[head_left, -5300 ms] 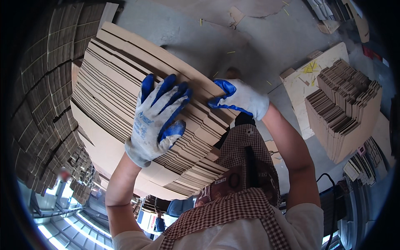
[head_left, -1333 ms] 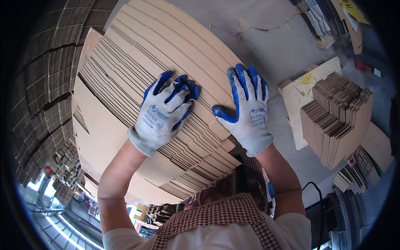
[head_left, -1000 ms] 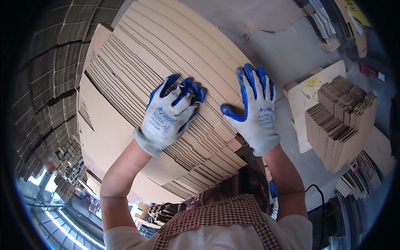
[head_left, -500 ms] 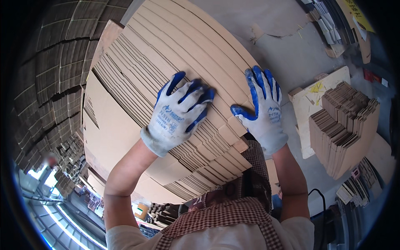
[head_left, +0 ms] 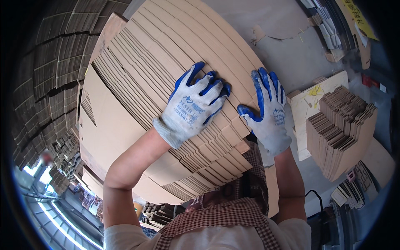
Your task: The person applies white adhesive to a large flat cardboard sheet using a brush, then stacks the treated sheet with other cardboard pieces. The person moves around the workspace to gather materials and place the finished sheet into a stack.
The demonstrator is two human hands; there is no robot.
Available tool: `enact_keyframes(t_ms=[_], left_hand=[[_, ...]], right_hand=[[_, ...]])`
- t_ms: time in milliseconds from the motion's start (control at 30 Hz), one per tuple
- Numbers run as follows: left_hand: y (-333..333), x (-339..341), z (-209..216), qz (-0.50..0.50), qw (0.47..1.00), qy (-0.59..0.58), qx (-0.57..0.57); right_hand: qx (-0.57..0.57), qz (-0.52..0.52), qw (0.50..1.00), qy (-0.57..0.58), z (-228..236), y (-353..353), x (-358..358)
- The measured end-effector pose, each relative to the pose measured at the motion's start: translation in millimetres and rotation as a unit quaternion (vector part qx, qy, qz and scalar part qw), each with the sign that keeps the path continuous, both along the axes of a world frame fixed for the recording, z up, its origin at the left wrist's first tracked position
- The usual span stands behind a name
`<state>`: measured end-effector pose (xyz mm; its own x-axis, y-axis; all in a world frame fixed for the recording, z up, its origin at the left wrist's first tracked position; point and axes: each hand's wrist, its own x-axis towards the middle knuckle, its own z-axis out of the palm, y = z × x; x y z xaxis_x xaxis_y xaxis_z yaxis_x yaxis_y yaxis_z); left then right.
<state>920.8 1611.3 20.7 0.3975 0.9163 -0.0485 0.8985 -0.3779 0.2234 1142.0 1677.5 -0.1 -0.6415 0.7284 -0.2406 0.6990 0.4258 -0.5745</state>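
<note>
A wide spread of overlapping flat cardboard sheets fans out in front of me, their edges forming close parallel lines. My left hand, in a white glove with blue palm and fingertips, presses on the middle of the fanned sheets. Its fingers are spread and slightly bent, their tips on the sheet edges. My right hand, gloved the same way, lies along the right edge of the spread with fingers stretched out and thumb apart. Neither hand is closed around a sheet. The undersides of both hands are hidden.
At right, a stack of folded cardboard pieces stands beside a pale board with yellow scraps. Bundled cardboard is piled high on the left. Grey floor shows beyond the sheets. A checked apron is close below.
My left hand has slid right and slightly away across the sheets, nearer to my right hand. My right hand has shifted slightly right along the edge.
</note>
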Motion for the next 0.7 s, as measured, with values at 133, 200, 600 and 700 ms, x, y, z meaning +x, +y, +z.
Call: enact_keyframes(t_ms=[133, 200, 600, 700], left_hand=[[0.4, 0.4, 3.7, 0.007, 1.000, -0.010, -0.001], [0.5, -0.1, 4.8, 0.007, 1.000, -0.025, 0.004], [-12.6, -24.5, 16.7, 0.015, 0.995, -0.096, -0.033], [-13.1, -22.4, 21.7, 0.019, 0.995, -0.092, -0.028]], right_hand=[[-0.002, -0.004, 1.000, 0.006, -1.1, 0.6, 1.1], [0.005, -0.005, 1.000, 0.010, -2.2, 0.7, 1.1], [0.042, 0.000, 0.999, -0.017, 11.7, -25.3, -6.0], [0.014, -0.006, 1.000, -0.005, 11.9, -25.0, -6.5]])
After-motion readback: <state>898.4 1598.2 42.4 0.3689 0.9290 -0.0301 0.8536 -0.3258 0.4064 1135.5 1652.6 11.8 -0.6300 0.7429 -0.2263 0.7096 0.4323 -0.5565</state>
